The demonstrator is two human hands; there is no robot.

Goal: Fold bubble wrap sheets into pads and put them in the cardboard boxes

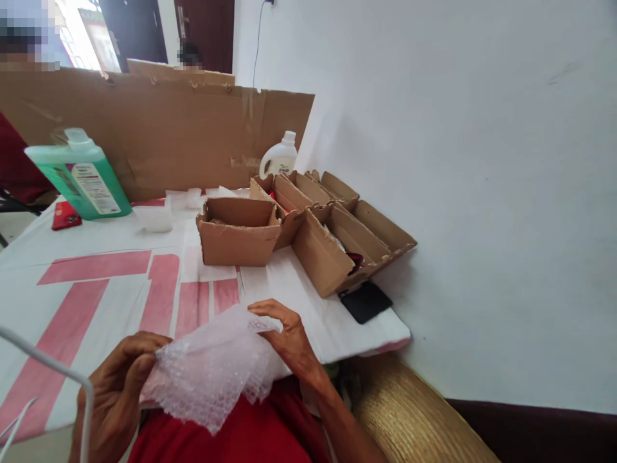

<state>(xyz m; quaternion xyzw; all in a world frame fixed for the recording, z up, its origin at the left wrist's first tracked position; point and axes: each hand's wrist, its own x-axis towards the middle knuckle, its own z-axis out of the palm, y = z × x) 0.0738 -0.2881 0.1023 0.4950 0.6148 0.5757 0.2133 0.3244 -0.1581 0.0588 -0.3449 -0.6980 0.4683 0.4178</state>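
Observation:
I hold a sheet of clear bubble wrap (212, 373) over my lap, at the table's near edge. My left hand (116, 392) is closed on its left corner. My right hand (286, 337) pinches its upper right edge with curled fingers. The wrap hangs loose between both hands, above my red clothing. Just beyond it on the table sits an open cardboard box (236, 235).
More open cardboard boxes (337, 247) line the right side of the white-and-pink table cover (96, 283). A green bottle (81, 173), a white bottle (279, 157), a red phone (66, 217), a black phone (365, 301) and a tall cardboard sheet (168, 135) stand around. A white wall is at right.

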